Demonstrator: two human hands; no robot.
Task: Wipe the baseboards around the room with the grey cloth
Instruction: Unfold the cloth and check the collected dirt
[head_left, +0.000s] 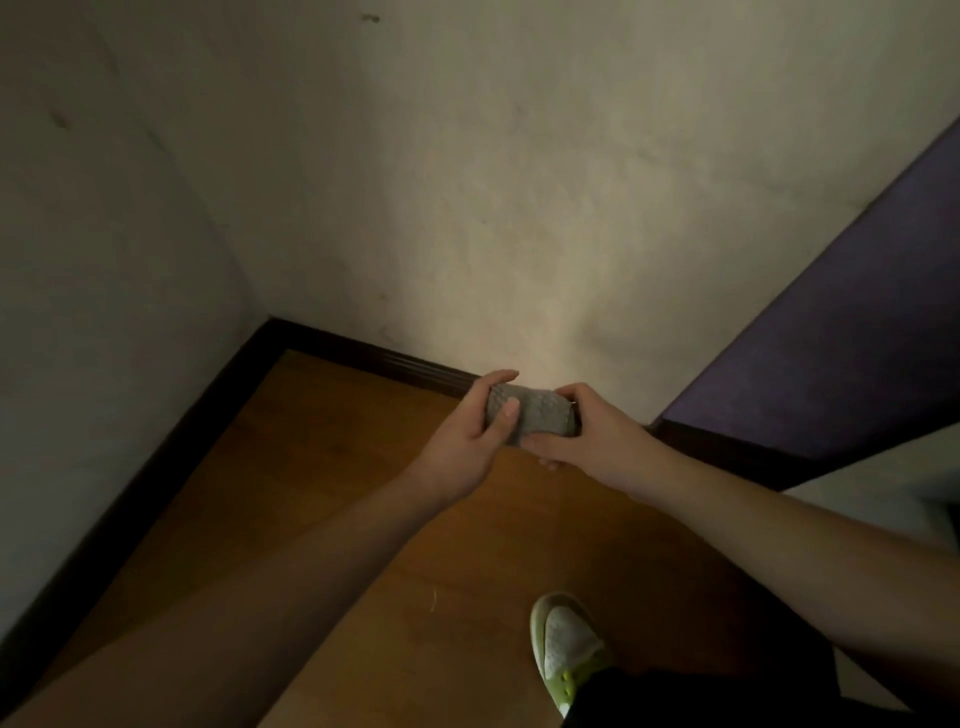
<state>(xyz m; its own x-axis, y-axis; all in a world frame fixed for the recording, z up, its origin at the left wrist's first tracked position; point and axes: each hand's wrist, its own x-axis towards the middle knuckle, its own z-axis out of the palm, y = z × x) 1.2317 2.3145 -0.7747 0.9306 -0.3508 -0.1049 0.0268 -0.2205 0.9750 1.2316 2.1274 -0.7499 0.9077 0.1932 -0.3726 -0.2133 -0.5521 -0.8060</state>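
A folded grey cloth (535, 418) with a bumpy texture is held between both hands, above the floor and just in front of the far wall. My left hand (475, 441) grips its left end, thumb on top. My right hand (592, 436) grips its right end, fingers curled under it. A dark brown baseboard (384, 358) runs along the foot of the far wall and meets a second stretch of baseboard (171, 452) along the left wall at the corner.
Orange-brown wooden floor (332, 499) fills the corner. A purple panel (841, 332) slants in from the right, with a white surface (883, 483) below it. My shoe (566, 644), white and yellow-green, stands on the floor at the bottom right.
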